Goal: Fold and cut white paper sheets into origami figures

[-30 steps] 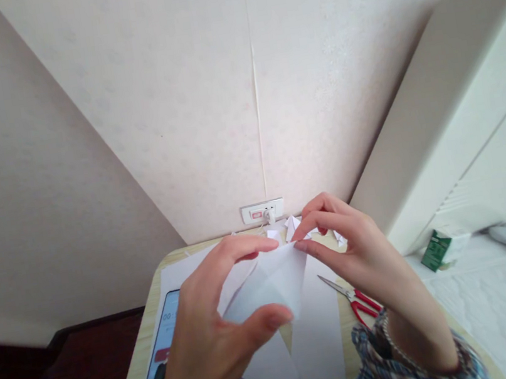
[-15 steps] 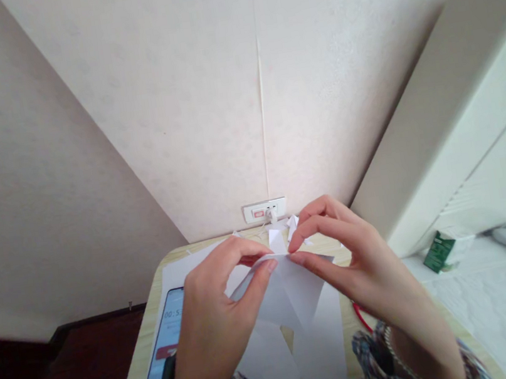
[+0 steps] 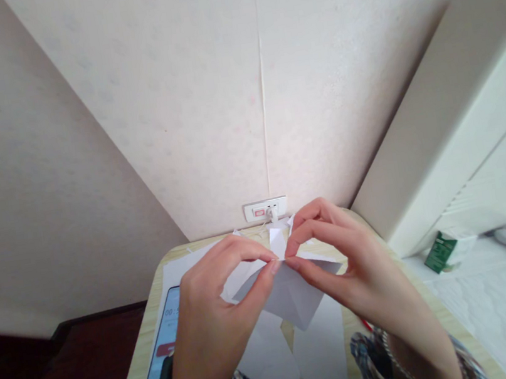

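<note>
A folded sheet of white paper (image 3: 295, 300) hangs between my hands, its lower corner pointing down toward the table. My left hand (image 3: 225, 304) pinches the paper's top edge between thumb and index finger. Close beside it, my right hand (image 3: 338, 249) pinches the same edge with thumb and fingertips. The two sets of fingertips almost meet at the fold. Under the held paper lie white paper pieces (image 3: 272, 364) on the light wood table (image 3: 134, 365). Part of the fold is hidden behind my fingers.
A phone (image 3: 163, 355) with a timer on its screen lies left of my left hand. Small folded paper (image 3: 276, 240) sits near the back edge, below a wall socket (image 3: 264, 209) with a plug. A green box (image 3: 440, 252) rests on the white quilted surface (image 3: 482, 294) at right.
My hands have drawn slightly closer together along the top edge. The paper's front now shows as a broader, flatter face, and the right fingers have closed in on the edge.
</note>
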Demonstrator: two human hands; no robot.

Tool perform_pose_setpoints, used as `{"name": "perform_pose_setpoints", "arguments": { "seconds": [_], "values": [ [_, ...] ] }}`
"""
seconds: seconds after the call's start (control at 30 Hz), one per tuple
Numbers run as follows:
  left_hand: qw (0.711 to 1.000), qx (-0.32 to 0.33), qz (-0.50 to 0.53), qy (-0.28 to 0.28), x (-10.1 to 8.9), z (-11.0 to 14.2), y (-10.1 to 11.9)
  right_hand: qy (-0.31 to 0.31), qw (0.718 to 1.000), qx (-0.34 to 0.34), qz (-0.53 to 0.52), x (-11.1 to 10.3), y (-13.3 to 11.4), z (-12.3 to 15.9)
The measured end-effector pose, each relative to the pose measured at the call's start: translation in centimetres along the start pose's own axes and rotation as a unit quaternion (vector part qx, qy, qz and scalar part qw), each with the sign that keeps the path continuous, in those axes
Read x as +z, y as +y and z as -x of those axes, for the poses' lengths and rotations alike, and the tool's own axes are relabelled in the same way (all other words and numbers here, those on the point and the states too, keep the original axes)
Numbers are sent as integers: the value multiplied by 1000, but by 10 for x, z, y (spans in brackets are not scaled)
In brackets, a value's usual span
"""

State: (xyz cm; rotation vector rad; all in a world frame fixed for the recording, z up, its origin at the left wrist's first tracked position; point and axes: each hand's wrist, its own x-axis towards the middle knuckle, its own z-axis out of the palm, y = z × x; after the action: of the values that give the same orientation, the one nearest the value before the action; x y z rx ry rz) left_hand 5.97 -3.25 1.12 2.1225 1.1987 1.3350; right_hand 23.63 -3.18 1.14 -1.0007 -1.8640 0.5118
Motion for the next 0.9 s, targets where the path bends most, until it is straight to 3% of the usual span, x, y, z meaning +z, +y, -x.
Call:
{"name": "perform_pose_setpoints", "arguments": {
  "seconds": [0.2, 0.53, 0.7, 0.9],
  "values": [
    [1000, 8, -5, -8, 2, 1, 0, -5, 1000, 3, -14, 2, -1, 1],
    [999, 24, -8, 31, 6, 2, 7, 7, 1000, 19, -9, 3, -7, 2],
    [999, 2, -15, 46, -1, 5, 10, 17, 999, 30, 5, -2, -5, 3],
    [992, -57, -5, 116, -11, 8, 5, 33, 997, 42, 48, -12, 7, 0]
  ]
}}
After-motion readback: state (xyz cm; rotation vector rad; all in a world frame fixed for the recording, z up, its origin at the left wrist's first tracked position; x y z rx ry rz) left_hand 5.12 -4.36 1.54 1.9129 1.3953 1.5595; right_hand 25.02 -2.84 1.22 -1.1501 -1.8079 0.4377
